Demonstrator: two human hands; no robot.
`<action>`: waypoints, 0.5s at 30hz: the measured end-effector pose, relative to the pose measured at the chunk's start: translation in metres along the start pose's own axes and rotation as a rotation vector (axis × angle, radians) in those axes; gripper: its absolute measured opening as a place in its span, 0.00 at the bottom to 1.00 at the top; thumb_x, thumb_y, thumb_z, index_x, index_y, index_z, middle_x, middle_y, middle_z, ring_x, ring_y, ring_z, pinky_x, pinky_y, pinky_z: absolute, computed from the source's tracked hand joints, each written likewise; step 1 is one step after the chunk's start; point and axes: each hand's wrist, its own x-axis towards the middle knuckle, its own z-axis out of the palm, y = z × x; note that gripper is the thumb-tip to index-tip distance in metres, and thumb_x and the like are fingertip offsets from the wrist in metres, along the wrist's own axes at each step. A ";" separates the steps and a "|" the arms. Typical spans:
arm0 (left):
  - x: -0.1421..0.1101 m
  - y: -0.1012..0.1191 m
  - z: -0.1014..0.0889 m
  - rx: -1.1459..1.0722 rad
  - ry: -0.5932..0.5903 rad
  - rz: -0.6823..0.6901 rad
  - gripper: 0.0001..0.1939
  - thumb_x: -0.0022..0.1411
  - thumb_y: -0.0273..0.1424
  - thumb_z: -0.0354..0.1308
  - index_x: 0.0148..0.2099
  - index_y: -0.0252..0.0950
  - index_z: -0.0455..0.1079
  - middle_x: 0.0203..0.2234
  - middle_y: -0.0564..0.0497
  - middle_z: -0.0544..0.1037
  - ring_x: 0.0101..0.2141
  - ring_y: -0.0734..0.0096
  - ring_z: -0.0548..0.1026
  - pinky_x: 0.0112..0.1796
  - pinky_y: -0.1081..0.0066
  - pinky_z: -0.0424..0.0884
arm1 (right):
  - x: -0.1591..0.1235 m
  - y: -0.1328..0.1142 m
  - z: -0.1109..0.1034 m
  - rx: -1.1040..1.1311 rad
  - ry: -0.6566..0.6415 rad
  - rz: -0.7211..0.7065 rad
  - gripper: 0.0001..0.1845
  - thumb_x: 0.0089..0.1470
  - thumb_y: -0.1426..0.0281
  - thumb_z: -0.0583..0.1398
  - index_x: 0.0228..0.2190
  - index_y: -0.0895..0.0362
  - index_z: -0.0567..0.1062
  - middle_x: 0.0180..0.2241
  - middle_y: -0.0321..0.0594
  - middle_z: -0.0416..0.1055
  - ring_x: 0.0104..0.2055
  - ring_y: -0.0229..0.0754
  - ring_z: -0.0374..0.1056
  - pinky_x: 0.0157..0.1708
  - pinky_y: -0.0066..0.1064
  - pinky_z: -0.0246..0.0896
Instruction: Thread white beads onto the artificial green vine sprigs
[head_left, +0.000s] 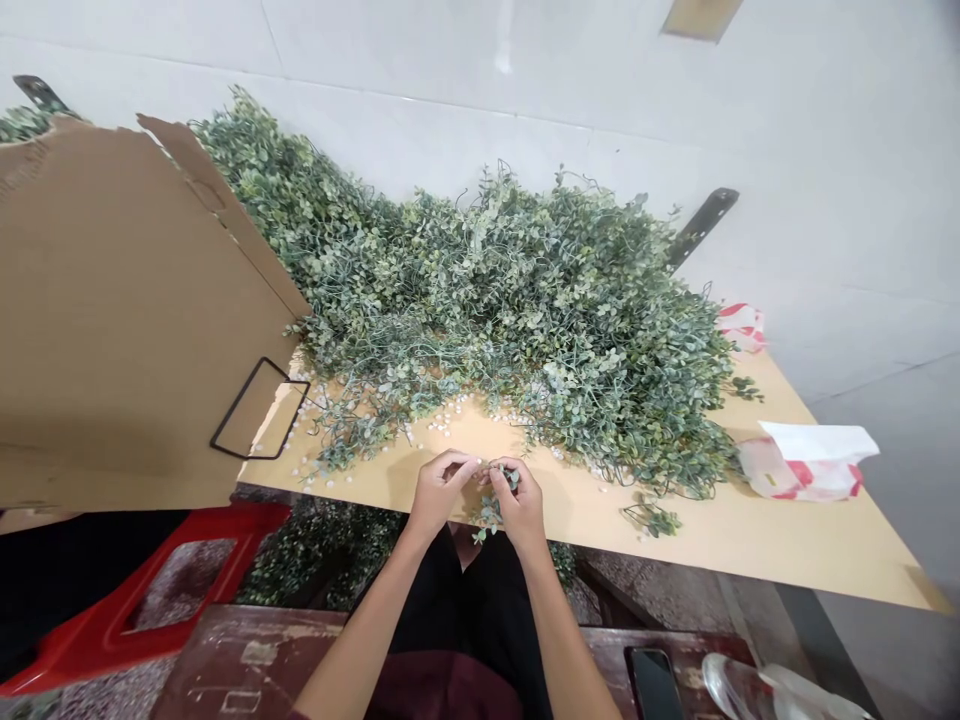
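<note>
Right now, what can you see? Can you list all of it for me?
leafy stems: many, grey-green, heaped on the table
table: 1, tan, under the stems
cardboard: 1, brown, at the left
white bits: many, white, scattered along the stems
bags: 2, white and red, at the table's right end
loose sprig: 1, green, on the table
stool: 1, red, below left
phone: 1, black, lower right
wall: 1, white, behind everything
held sprig: 1, green, between the hands
left hand: 1, on the held sprig
right hand: 1, on the held sprig
</note>
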 end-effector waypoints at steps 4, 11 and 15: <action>-0.001 0.000 0.000 -0.002 0.001 0.018 0.10 0.59 0.37 0.61 0.34 0.34 0.76 0.29 0.48 0.78 0.32 0.68 0.76 0.36 0.72 0.71 | 0.000 0.001 -0.001 -0.022 -0.014 0.002 0.08 0.58 0.63 0.60 0.36 0.55 0.74 0.30 0.38 0.74 0.33 0.42 0.70 0.35 0.32 0.66; -0.001 -0.002 0.000 0.025 0.014 0.051 0.10 0.60 0.36 0.61 0.33 0.34 0.76 0.29 0.49 0.78 0.32 0.68 0.76 0.36 0.72 0.71 | -0.001 0.001 -0.002 -0.011 -0.027 -0.019 0.08 0.59 0.63 0.59 0.36 0.55 0.73 0.31 0.38 0.73 0.34 0.42 0.70 0.35 0.31 0.65; -0.001 -0.002 0.000 0.032 0.014 0.061 0.10 0.60 0.36 0.61 0.34 0.34 0.75 0.29 0.48 0.78 0.33 0.68 0.76 0.37 0.72 0.71 | -0.002 0.000 -0.002 -0.032 -0.021 -0.006 0.09 0.58 0.62 0.60 0.36 0.55 0.74 0.32 0.39 0.73 0.33 0.42 0.70 0.34 0.30 0.66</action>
